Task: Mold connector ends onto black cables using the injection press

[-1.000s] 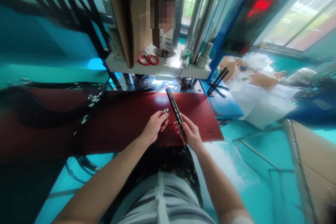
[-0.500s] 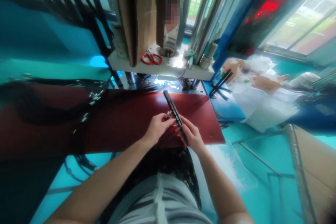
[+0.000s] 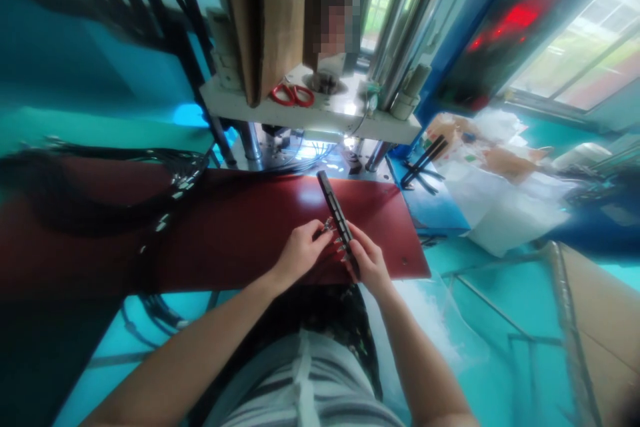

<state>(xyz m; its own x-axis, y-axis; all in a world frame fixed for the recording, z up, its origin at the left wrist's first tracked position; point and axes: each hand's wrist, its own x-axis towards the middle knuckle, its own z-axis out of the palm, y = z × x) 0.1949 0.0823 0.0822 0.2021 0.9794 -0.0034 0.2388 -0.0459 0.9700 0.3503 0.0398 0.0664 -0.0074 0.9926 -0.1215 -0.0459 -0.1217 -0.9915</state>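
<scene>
Above one red board [image 3: 240, 233], we observe two hands: left [image 3: 303, 247] pinching small connectors [image 3: 328, 223], right [image 3: 369, 259] gripping one black bar [image 3: 334, 208]. We count one red-handled scissors [image 3: 293, 95].

Slim black bar [image 3: 336, 209], slotted, tilted, hand-held

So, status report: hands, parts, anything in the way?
Right hand: grip on dark bar. Left hand: grip on small metal-tipped piece. Red scissors beyond, touching neither hand.

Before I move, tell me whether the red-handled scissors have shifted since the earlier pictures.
No; the scissors lie in the same spot on the white plate, beside the cardboard.
</scene>
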